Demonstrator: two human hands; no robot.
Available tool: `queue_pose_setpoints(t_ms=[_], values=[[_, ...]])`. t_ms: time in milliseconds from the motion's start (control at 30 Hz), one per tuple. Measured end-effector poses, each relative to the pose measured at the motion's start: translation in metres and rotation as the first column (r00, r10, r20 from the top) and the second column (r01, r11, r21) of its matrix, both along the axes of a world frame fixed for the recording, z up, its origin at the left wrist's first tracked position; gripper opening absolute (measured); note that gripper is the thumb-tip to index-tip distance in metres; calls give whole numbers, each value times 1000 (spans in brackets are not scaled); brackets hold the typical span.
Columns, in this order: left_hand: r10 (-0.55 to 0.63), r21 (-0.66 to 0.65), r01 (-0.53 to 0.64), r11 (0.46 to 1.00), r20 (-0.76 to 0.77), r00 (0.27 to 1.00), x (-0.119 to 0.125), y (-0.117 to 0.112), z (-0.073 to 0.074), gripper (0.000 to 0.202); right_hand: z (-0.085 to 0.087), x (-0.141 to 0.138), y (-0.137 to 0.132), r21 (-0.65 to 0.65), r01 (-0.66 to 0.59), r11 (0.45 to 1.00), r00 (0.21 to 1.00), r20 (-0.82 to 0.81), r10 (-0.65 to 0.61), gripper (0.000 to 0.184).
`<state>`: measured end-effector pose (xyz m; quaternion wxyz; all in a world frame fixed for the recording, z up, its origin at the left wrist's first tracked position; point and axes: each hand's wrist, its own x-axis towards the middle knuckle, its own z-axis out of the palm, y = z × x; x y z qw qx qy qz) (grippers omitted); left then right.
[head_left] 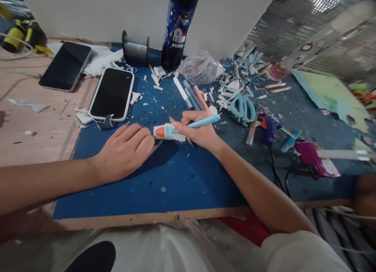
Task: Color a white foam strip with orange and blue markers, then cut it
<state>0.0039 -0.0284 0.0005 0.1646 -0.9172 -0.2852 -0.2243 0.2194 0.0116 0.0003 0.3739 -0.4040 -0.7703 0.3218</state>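
Observation:
My left hand (126, 150) lies on the blue mat (164, 182), its curled fingertips pressing down the orange-tipped end of a small white paper rocket (167, 131). My right hand (197, 130) is closed round a light blue pen (204, 121), with its tip on the rocket's right part and the forefinger stretched along the paper. The rocket lies flat between the two hands, partly hidden by the fingers.
Two phones (112, 93) (66, 66) lie at the left, a Pepsi bottle (179, 27) and a wire spool (135, 50) stand at the back. Spare pens (190, 93), light blue scissors (243, 107), a glue gun (268, 129), a plastic bag (201, 68) and several paper scraps lie right of the hands.

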Motion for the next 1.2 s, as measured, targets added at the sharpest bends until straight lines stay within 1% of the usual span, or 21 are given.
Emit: queue_pose_setpoints(t_ms=[133, 233, 433, 667, 767, 900, 1000, 1100, 1200], values=[[2, -4, -2, 1000, -3, 1000, 0, 0, 0, 24, -3, 0, 1, -26, -14, 1000, 993, -117, 11, 42], [9, 1, -9, 1000, -6, 1000, 0, 0, 0, 23, -3, 0, 1, -35, -30, 999, 995, -96, 26, 42], [4, 3, -4, 1000, 0, 1000, 0, 0, 1, 23, -2, 2, -2, -109, -102, 989, 992, -82, 93, 45], [3, -12, -3, 1000, 3, 1000, 0, 0, 1, 23, -1, 3, -2, -127, -137, 982, 988, -86, 127, 44], [0, -5, 0, 1000, 1, 1000, 0, 0, 1, 24, -1, 3, -1, -113, -105, 988, 993, -65, 98, 44], [4, 4, -4, 1000, 3, 1000, -1, -1, 2, 25, -2, 1, 1, -22, 15, 1000, 997, -71, -17, 43], [10, 13, -10, 1000, -1, 1000, -1, 0, 2, 25, -3, -1, 1, 25, 69, 997, 995, -78, -67, 42], [5, 15, -5, 1000, -4, 1000, 0, 0, 1, 25, -2, -1, 1, 38, 72, 997, 997, -43, -70, 41], [1, 16, -1, 1000, -3, 1000, -1, 0, 1, 24, 0, 0, 1, -15, -11, 1000, 999, -44, 10, 43]])
